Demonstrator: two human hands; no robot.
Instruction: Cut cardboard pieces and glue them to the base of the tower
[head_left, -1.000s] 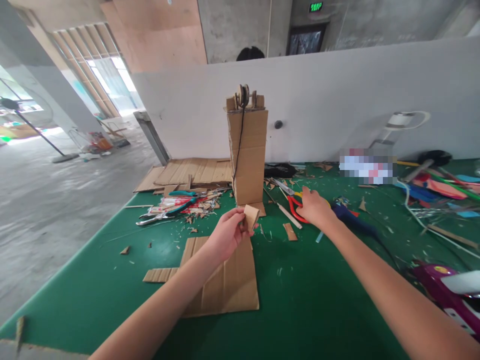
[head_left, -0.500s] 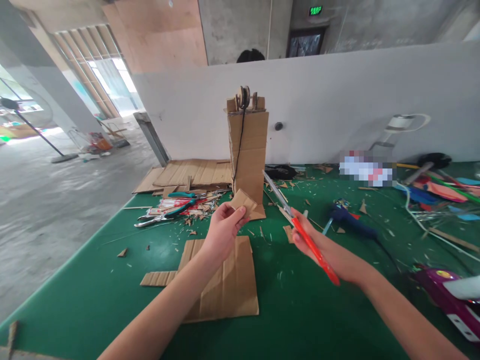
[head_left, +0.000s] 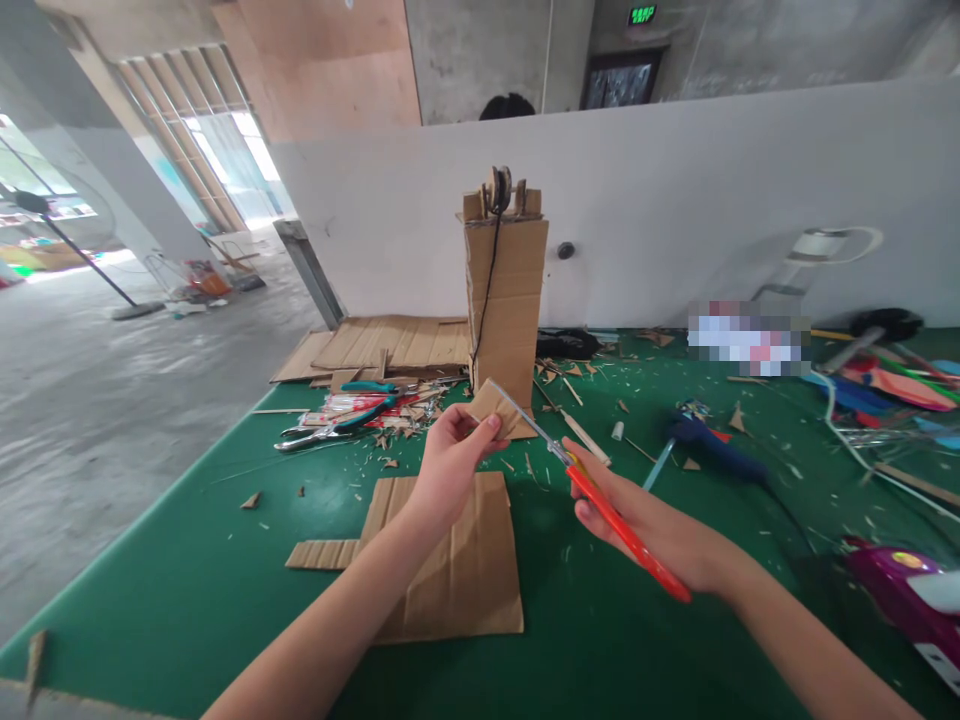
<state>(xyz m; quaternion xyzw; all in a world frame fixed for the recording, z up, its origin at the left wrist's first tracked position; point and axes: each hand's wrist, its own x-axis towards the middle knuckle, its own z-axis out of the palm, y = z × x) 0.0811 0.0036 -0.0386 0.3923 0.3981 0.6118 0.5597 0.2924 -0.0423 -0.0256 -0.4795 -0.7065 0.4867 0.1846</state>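
Left hand [head_left: 448,462] raised above the green surface [head_left: 187,560], forearm reaching in from the lower left, fingers [head_left: 489,424] pinched shut on a small cardboard piece [head_left: 491,404] held just in front of the foot of the cardboard tower [head_left: 506,300]. Right hand [head_left: 645,520] coming in from the lower right, forearm angled up across the surface, fingers wrapped closed around the red handles of the scissors [head_left: 592,490], blades pointing up and left with their tips meeting the edge of the cardboard piece; whether blades open or shut, too fine to tell. Below both hands, flat cardboard sheet [head_left: 457,570] lying on the surface. Beyond the left hand, teal-handled pliers [head_left: 337,420] among cardboard scraps; to the right, blue glue gun [head_left: 705,440] lying well apart from the scissors. White partition wall [head_left: 712,190] behind the tower.
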